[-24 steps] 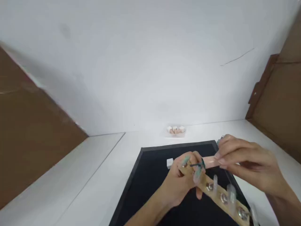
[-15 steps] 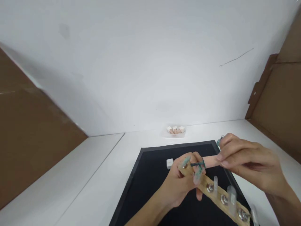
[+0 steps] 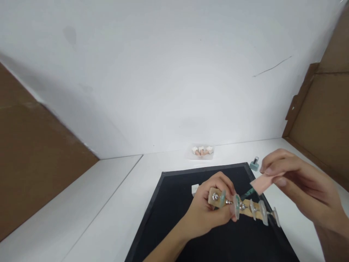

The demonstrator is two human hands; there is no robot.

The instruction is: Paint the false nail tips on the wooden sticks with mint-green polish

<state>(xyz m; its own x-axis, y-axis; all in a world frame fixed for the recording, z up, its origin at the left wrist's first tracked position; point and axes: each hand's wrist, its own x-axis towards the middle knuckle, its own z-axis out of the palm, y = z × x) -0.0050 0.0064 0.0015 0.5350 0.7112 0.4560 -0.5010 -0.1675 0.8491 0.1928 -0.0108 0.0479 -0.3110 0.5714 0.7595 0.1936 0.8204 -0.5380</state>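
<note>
My left hand (image 3: 208, 209) grips a narrow tan strip (image 3: 247, 212) near one end. Silver metal knobs stand along it, carrying several clear false nail tips (image 3: 263, 213). The false nail tip (image 3: 236, 206) by my left thumb has green colour on it. Between thumb and fingers of my right hand (image 3: 305, 185) is a flat pink piece (image 3: 264, 183). A dark green narrow strip (image 3: 247, 193) runs from its end toward the tips; whether it touches them I cannot tell. Beyond my right fingers stands a small teal bottle (image 3: 254, 165) with a silver top.
A black mat (image 3: 174, 203) lies under my hands. A white block (image 3: 195, 189) sits on it beside my left hand. Behind the mat, a clear tray (image 3: 200, 157) holds white blocks and pinkish pieces. Brown cardboard walls (image 3: 321, 109) flank the white table, with a white wall behind.
My right hand has drawn the pink piece up and right, away from my left fingers. The tan strip has turned more level, its nail tips now edge-on. The teal bottle shows more fully.
</note>
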